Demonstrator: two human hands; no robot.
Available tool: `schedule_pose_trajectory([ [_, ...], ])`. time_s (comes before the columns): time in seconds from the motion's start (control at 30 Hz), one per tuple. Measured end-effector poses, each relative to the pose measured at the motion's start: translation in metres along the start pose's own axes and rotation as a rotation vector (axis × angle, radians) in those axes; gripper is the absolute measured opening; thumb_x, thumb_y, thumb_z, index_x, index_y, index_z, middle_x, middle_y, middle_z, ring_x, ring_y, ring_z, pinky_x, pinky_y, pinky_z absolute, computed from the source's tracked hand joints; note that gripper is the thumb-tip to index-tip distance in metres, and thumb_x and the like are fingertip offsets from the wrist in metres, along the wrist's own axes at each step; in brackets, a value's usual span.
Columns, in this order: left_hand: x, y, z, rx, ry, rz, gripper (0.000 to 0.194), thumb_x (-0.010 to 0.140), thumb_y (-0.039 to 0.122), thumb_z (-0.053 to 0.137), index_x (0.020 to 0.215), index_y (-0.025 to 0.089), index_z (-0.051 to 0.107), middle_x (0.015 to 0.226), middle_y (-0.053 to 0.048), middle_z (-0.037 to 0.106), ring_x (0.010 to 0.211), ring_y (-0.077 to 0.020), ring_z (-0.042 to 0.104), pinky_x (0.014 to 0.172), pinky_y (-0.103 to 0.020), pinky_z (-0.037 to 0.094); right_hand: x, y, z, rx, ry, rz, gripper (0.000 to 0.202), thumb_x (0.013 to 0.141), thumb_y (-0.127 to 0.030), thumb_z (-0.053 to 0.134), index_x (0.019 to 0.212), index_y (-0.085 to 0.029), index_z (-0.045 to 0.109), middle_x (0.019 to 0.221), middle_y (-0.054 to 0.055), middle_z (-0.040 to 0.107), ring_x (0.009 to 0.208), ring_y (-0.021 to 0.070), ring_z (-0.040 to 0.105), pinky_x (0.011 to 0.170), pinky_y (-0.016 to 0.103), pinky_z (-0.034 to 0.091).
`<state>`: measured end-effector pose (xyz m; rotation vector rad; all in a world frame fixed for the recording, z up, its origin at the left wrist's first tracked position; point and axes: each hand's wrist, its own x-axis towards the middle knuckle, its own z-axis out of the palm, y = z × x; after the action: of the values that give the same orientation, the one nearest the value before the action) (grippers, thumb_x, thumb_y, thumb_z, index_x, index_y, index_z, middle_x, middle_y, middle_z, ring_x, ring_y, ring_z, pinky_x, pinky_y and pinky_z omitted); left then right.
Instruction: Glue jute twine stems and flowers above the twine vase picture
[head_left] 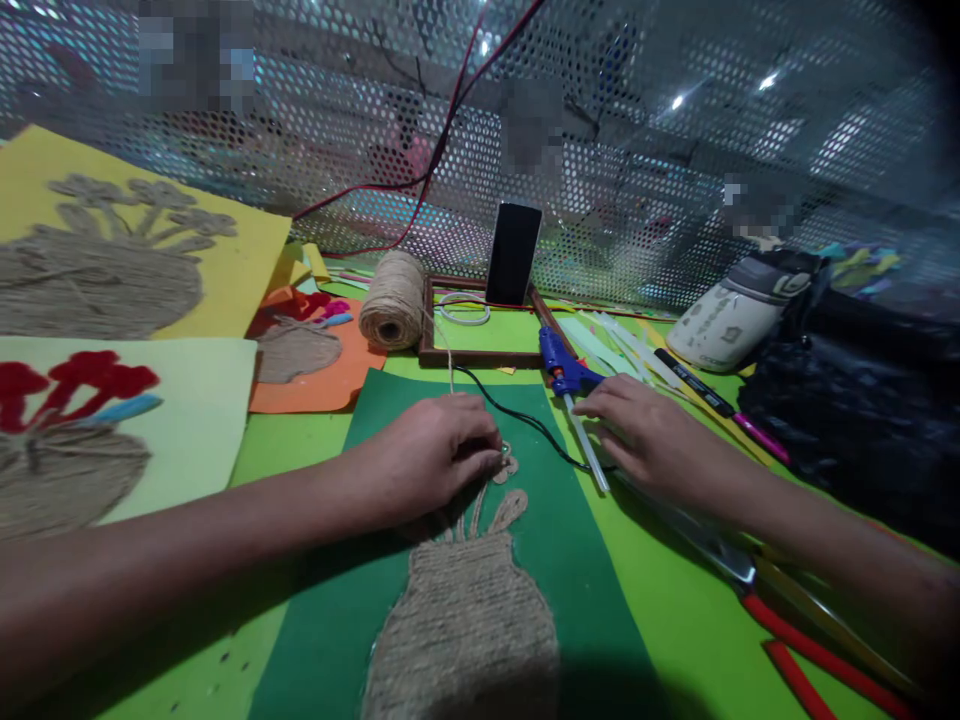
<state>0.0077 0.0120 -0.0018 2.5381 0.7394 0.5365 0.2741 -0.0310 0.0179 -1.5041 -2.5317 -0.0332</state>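
Note:
A dark green sheet [375,600] lies in front of me with a vase shape made of jute twine [465,620] stuck on it. My left hand [431,450] rests on the sheet above the vase, fingers pinched on the twine strand at a small coil [508,465]. The strand runs back to the jute spool [393,298]. My right hand [649,430] lies palm down beside the blue glue gun [564,370], fingers spread, touching its glue stick [587,450]; it grips nothing.
Finished twine pictures on yellow [225,250], pale [202,420] and orange [322,385] sheets lie left. A phone [513,253] stands in a wooden frame [480,352] at the back. Red-handled scissors [787,620], pens [705,392], a black bag [862,420] sit right. A perforated metal screen [675,150] closes the rear.

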Motion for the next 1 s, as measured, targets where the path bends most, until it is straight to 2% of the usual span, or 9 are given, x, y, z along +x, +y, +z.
schedule_pose_trajectory([
  [0.23, -0.001, -0.001, 0.000, -0.036, 0.008, -0.016, 0.022, 0.092, 0.027, 0.051, 0.082, 0.015, 0.066, 0.080, -0.004, 0.061, 0.076, -0.0141, 0.056, 0.068, -0.026, 0.045, -0.007, 0.018, 0.005, -0.052, 0.007, 0.022, 0.030, 0.085, -0.015, 0.053, 0.114, -0.010, 0.061, 0.112, 0.017, 0.061, 0.106, 0.0301, 0.053, 0.091, 0.051, 0.048],
  [0.33, -0.001, -0.003, 0.001, -0.045, 0.007, -0.026, 0.021, 0.092, 0.026, 0.051, 0.081, 0.015, 0.064, 0.081, -0.004, 0.062, 0.075, -0.0138, 0.055, 0.068, -0.026, 0.045, -0.008, 0.019, 0.004, 0.000, 0.009, 0.053, 0.029, 0.088, -0.015, 0.051, 0.114, -0.010, 0.062, 0.110, 0.016, 0.063, 0.104, 0.0275, 0.056, 0.091, 0.048, 0.049],
  [0.47, -0.002, -0.006, 0.001, -0.038, -0.001, -0.046, 0.018, 0.091, 0.025, 0.053, 0.079, 0.016, 0.063, 0.079, -0.003, 0.061, 0.075, -0.0141, 0.055, 0.067, -0.025, 0.044, -0.001, 0.016, 0.000, 0.078, 0.075, 0.069, 0.020, 0.091, -0.016, 0.050, 0.103, -0.013, 0.065, 0.101, 0.013, 0.066, 0.097, 0.0236, 0.059, 0.087, 0.043, 0.051],
  [0.57, -0.002, -0.006, -0.001, -0.028, 0.002, -0.052, 0.018, 0.090, 0.024, 0.052, 0.079, 0.016, 0.063, 0.080, -0.003, 0.060, 0.075, -0.0145, 0.056, 0.068, -0.026, 0.044, 0.008, 0.018, -0.003, -0.008, 0.143, 0.055, 0.019, 0.090, -0.014, 0.050, 0.102, -0.016, 0.065, 0.100, 0.012, 0.065, 0.097, 0.0246, 0.058, 0.086, 0.043, 0.050],
  [0.73, -0.001, -0.005, -0.001, -0.017, -0.002, -0.033, 0.018, 0.090, 0.025, 0.052, 0.079, 0.016, 0.063, 0.080, -0.003, 0.061, 0.075, -0.0145, 0.056, 0.068, -0.026, 0.045, 0.026, 0.025, 0.007, -0.205, 0.126, 0.056, 0.052, 0.078, -0.009, 0.057, 0.129, -0.013, 0.053, 0.110, 0.016, 0.062, 0.102, 0.0305, 0.052, 0.089, 0.046, 0.046],
  [0.8, -0.001, -0.004, -0.001, -0.026, 0.000, -0.028, 0.018, 0.091, 0.025, 0.052, 0.079, 0.016, 0.063, 0.079, -0.003, 0.061, 0.075, -0.0146, 0.056, 0.068, -0.026, 0.045, 0.033, 0.025, 0.018, -0.206, 0.130, 0.078, 0.054, 0.079, -0.008, 0.055, 0.132, -0.012, 0.050, 0.109, 0.017, 0.061, 0.098, 0.0301, 0.052, 0.086, 0.045, 0.045],
  [0.9, -0.001, -0.004, -0.001, -0.055, 0.007, -0.036, 0.019, 0.091, 0.025, 0.052, 0.080, 0.015, 0.063, 0.079, -0.003, 0.062, 0.074, -0.0143, 0.056, 0.067, -0.026, 0.045, 0.042, 0.029, 0.031, -0.178, 0.161, 0.126, 0.041, 0.082, -0.010, 0.052, 0.122, -0.012, 0.055, 0.103, 0.015, 0.059, 0.094, 0.0281, 0.052, 0.083, 0.041, 0.045],
  [1.0, -0.001, -0.004, -0.001, -0.071, 0.001, -0.053, 0.019, 0.091, 0.026, 0.053, 0.081, 0.015, 0.064, 0.079, -0.003, 0.062, 0.073, -0.0139, 0.057, 0.067, -0.026, 0.045, 0.048, 0.039, 0.027, -0.114, 0.193, 0.163, 0.029, 0.078, -0.013, 0.056, 0.107, -0.016, 0.059, 0.099, 0.010, 0.057, 0.090, 0.0248, 0.053, 0.079, 0.035, 0.046],
])
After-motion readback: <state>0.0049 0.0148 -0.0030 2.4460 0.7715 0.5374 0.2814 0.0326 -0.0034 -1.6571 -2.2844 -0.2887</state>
